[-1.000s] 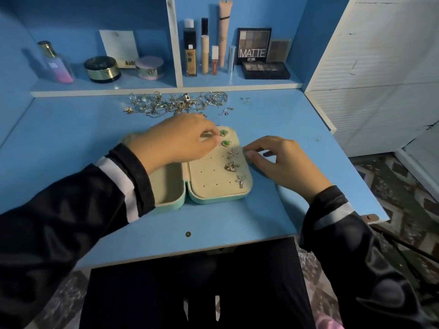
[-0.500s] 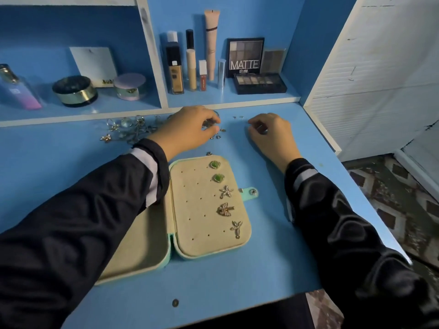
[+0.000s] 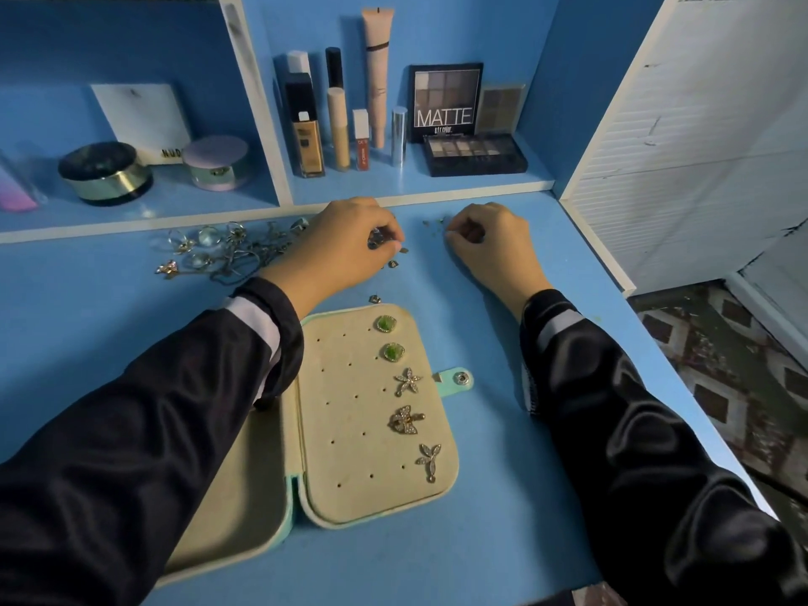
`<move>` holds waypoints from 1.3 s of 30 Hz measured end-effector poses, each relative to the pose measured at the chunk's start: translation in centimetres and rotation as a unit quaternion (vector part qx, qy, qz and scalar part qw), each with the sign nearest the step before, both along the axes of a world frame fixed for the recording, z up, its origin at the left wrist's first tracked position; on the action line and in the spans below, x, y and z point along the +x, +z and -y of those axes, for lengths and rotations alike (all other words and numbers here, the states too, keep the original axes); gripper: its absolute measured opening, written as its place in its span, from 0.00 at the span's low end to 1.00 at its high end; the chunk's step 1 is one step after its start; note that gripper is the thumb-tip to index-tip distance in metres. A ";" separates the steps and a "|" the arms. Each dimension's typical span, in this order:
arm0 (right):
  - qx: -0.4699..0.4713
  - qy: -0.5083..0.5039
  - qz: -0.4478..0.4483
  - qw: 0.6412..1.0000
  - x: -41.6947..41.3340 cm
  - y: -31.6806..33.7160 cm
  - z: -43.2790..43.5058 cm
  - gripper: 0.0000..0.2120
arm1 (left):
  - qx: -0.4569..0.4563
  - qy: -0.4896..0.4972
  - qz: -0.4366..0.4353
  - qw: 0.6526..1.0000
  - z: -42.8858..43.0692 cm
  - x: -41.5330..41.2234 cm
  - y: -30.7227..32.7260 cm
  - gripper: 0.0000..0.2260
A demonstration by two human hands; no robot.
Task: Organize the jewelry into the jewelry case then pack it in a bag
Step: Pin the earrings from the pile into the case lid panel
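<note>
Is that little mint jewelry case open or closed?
Open. The jewelry case lies spread flat on the desk, both cream insides facing up, five earrings pinned in its right half, snap tab unfastened.

My left hand curls round a small silver piece at the right end of the loose jewelry pile on the blue desk. My right hand is curled beside tiny bits — whether it holds one, I can't tell. Nearer me the jewelry case lies open — five earrings pinned down its right edge.
</note>
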State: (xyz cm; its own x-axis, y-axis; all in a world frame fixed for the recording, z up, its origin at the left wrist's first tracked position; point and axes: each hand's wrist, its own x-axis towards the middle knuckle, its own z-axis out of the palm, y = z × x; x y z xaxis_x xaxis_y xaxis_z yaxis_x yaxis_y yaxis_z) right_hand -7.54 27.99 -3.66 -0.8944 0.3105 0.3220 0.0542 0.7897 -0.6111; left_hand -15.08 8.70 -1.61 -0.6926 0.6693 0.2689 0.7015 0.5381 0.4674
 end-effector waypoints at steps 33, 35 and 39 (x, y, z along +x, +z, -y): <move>-0.172 0.044 -0.039 0.983 4.8 1.9 3.8 0.05 | 0.157 0.035 0.111 0.981 2.8 3.5 2.3 0.05; -0.189 0.045 -0.041 0.980 5.6 2.1 4.3 0.05 | 0.171 0.031 0.124 0.977 3.3 4.1 2.6 0.06; -0.214 0.053 -0.036 0.975 7.3 2.2 5.3 0.05 | 0.189 0.032 0.140 0.971 4.4 5.2 2.8 0.06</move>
